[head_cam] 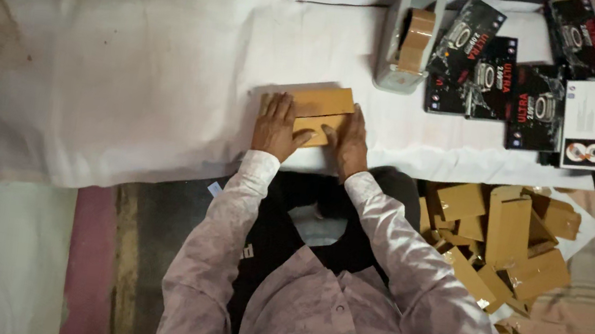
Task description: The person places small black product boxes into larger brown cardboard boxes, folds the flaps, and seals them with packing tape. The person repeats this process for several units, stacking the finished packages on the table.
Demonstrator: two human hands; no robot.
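Left hand: we find it flat, fingers together, pressing the brown box at frame centre.
Right hand: likewise flat on it.
Dispenser: upper right.

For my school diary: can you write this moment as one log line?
left hand: flat on brown cardboard box | right hand: pressing box | white sheet underneath | tape dispenser beyond
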